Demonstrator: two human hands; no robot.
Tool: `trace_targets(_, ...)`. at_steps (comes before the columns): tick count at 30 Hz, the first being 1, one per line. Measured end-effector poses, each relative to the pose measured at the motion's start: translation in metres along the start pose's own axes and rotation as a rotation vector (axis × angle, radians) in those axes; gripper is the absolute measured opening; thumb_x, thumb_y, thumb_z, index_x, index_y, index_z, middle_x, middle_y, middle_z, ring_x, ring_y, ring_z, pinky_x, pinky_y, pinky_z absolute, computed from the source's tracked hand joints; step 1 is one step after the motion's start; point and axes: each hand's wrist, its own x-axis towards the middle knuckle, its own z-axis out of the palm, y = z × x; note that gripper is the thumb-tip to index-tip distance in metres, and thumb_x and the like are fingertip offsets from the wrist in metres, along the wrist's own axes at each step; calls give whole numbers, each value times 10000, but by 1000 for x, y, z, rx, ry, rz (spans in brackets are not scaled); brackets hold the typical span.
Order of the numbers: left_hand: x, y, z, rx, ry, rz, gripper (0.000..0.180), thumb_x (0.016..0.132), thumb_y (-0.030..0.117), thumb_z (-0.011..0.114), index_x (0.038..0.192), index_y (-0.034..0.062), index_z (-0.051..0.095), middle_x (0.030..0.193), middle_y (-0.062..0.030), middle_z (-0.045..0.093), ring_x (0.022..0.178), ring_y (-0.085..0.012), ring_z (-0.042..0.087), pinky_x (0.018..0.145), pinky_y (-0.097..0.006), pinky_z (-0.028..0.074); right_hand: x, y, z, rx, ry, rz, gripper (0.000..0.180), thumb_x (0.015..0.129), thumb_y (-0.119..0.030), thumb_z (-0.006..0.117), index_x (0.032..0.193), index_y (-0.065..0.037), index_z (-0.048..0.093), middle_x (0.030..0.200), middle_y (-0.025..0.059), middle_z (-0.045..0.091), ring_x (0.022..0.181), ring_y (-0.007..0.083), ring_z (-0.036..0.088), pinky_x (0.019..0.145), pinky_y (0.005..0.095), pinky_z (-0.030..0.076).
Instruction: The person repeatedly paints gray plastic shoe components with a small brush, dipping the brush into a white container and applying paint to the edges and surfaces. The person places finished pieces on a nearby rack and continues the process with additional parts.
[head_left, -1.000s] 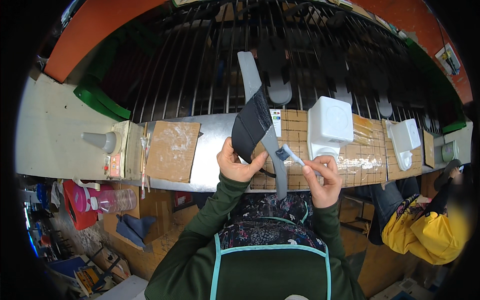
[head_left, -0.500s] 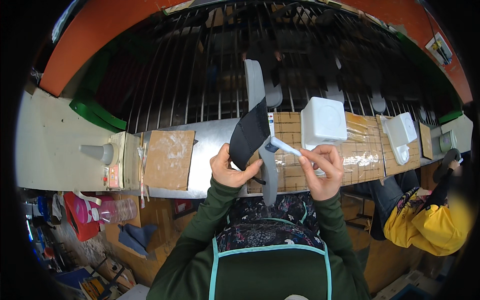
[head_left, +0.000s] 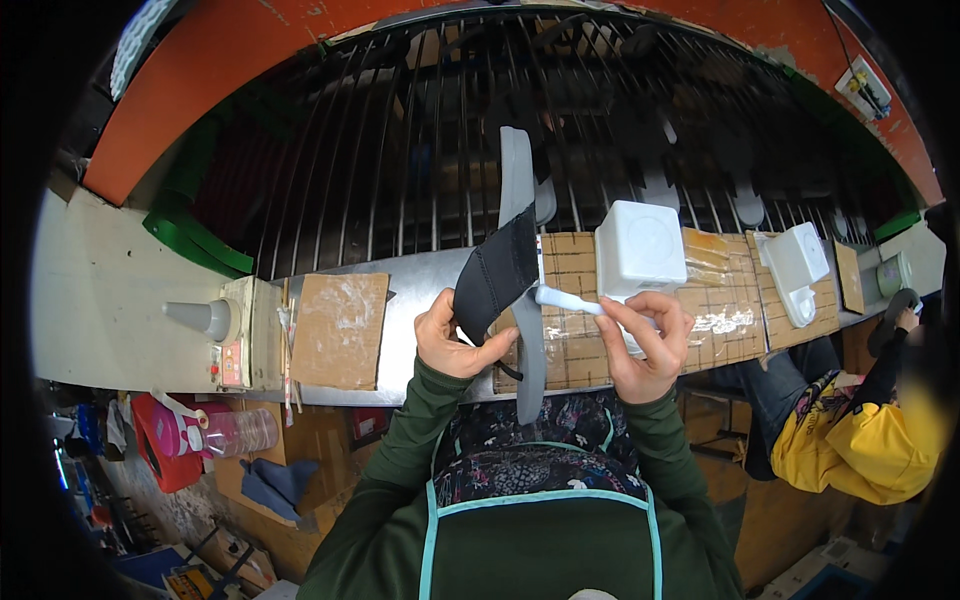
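Sandal (head_left: 531, 340) standing more upright, brush (head_left: 570, 300) lying more level than a second ago

The brush's dark tip, showing beside the sandal a second earlier, is now hiding where the brush is meeting the grey sole and the black strap (head_left: 497, 268). Above the counter (head_left: 405, 335), the sandal is hanging edge-on, its sole running nearly upright between the two hands. The left hand (head_left: 448, 342) is keeping a closed grip on it at the lower part of the strap, the thumb pointing toward the sole. The right hand (head_left: 648, 350) is pinching the pale brush handle between the thumb and fingertips.

The trouble, as far as I can judge, would be coming from the light hold on both things. If the left grip is loosening, the long sole could be twisting under the brush, and the tip could be sliding onto the strap's face. If the right hand is pressing too hard, the slim handle could be rolling in that pinch. Should the brush be carrying something wet, which I cannot tell, either slip could be leaving a smear. The right hand is also sitting in front of the white container (head_left: 643, 245), so a careless backward swing could be knocking it across the cardboard (head_left: 570, 355).
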Motion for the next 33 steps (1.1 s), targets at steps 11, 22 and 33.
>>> trace_targets(11,4,2,-2,-36,10,-52,390,655,102,832,899,13,539,726,-2,604,606,-38,545,533,-184,443,-6,6,-10,81,-138,42,221,690,-99,788,908,-104,749,816,-4,587,699,125,459,712,303,266)
trace_targets(22,13,2,1,-97,84,-44,384,676,96,817,941,2,556,751,-1,616,641,-27,553,558,-181,454,-17,1,-9,139,-144,132,202,701,-108,784,899,-88,748,804,7,582,659,125,474,723,294,281)
trace_targets(33,25,4,2,-111,95,-49,378,708,93,800,975,4,548,817,-15,629,700,-34,570,611,-181,470,-23,1,-10,176,-151,172,210,708,-105,780,912,-77,741,817,14,584,645,117,502,714,288,290)
